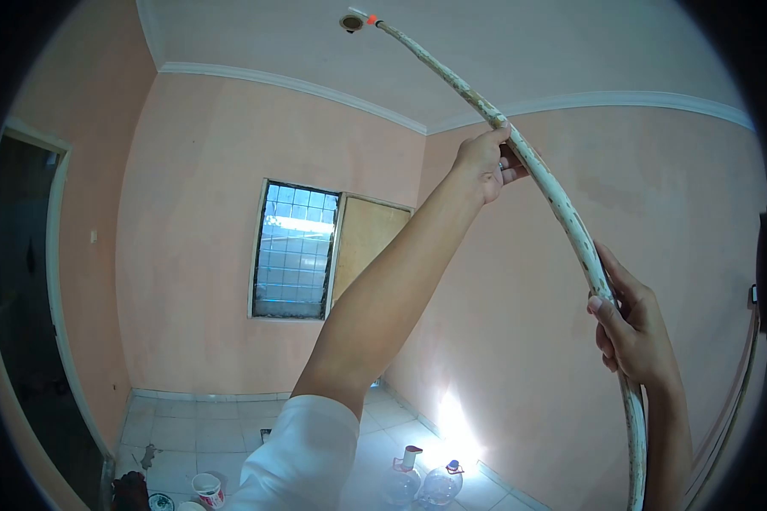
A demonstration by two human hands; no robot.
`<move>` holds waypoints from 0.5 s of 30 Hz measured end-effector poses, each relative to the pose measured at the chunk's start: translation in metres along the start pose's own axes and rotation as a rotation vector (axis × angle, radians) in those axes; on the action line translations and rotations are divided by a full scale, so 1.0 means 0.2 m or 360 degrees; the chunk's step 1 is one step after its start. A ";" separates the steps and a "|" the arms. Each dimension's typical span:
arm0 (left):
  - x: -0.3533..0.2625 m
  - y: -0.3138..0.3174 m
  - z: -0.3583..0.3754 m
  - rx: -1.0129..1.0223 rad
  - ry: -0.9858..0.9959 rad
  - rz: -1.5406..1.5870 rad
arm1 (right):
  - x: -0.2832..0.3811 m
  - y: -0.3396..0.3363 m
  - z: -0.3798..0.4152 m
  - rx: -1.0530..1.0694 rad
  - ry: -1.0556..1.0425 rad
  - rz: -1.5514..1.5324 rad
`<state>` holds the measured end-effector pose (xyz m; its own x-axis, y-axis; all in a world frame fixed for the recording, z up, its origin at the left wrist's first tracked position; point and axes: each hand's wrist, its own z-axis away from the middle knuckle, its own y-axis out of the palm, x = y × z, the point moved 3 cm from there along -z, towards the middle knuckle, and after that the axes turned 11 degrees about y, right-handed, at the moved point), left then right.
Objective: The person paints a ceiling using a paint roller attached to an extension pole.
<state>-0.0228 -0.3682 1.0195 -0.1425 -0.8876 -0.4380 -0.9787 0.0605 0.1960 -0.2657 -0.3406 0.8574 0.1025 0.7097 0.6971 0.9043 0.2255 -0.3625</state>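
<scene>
No writing is legible. Left hand (pixel 483 162), arm raised toward one o'clock, and right hand (pixel 631 328) at three o'clock both grip a white pole (pixel 562 213) reaching the ceiling socket (pixel 351 22).

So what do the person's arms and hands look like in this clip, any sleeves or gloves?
Both hands are bare, with no gloves, rings or watch showing. The left arm has a white sleeve reaching to about the elbow, forearm uncovered. The right hand and its forearm show no sleeve in view.

Pink walls (pixel 204 213), a barred window (pixel 296 251), tiled floor (pixel 204 430), perhaps water jugs (pixel 441 483).
</scene>
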 end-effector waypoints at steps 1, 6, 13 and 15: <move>0.01 -0.02 -0.03 0.0020 0.0000 0.0014 | 0.00 0.01 -0.04 0.0006 -0.0004 -0.0004; 0.06 -0.06 -0.12 0.0083 0.0017 0.0073 | -0.02 0.01 -0.15 0.0005 -0.0027 -0.0044; 0.18 -0.07 -0.25 0.0140 0.0059 0.0154 | -0.14 -0.03 -0.32 -0.0131 -0.0068 -0.0053; 0.21 0.00 -0.26 0.0164 0.0079 0.0173 | -0.16 -0.09 -0.32 -0.0175 -0.0040 -0.0038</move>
<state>-0.0204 -0.4294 1.0476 -0.2438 -0.8944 -0.3749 -0.9682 0.2020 0.1477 -0.2579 -0.4097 0.8816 0.0709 0.7219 0.6884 0.9464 0.1692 -0.2750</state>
